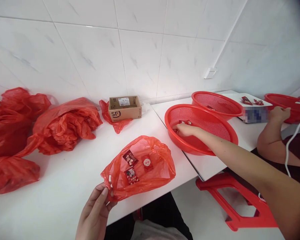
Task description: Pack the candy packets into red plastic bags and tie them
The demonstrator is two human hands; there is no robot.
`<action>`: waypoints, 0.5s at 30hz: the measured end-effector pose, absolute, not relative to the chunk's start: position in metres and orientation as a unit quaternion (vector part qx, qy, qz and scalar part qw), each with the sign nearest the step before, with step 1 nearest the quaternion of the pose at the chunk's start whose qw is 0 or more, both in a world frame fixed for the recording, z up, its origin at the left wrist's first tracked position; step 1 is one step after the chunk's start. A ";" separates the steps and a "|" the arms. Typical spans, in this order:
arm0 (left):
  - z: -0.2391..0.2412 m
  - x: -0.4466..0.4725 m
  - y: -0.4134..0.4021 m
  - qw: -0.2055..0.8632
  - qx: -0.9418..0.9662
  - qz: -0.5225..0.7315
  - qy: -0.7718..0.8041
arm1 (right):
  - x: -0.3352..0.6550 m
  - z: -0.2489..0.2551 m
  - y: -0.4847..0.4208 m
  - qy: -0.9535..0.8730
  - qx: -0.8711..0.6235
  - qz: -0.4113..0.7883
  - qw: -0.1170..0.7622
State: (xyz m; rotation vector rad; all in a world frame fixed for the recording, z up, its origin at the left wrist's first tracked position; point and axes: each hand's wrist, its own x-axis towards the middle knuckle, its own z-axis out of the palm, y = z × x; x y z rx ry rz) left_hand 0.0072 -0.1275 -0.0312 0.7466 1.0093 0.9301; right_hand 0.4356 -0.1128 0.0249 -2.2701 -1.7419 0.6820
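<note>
My left hand [96, 208] pinches the near left edge of a thin red plastic bag [150, 185], which lies spread open on the white table. Inside it are three small packets: a dark one [130, 158], a red one with a round white label [147, 162] and a red patterned one [131, 175]. My right arm reaches across into a large red perforated basket [225, 125]. Down in its left side, the fingers of my right hand [185, 130] are closed at a small red packet, partly hidden. More small packets [185, 122] lie just beyond that hand.
Bulky red plastic bags [67, 123] sit at the left. A small cardboard box [126, 110] stands on red plastic by the wall. Behind my basket is another red basket [217, 103]. A co-worker's hand [280, 115] is near a scale [256, 113]. A red stool [240, 200] stands below.
</note>
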 end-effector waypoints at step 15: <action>-0.010 0.008 -0.118 0.704 0.369 0.426 0.431 | 0.255 0.028 -0.141 -0.691 -0.634 0.306 0.165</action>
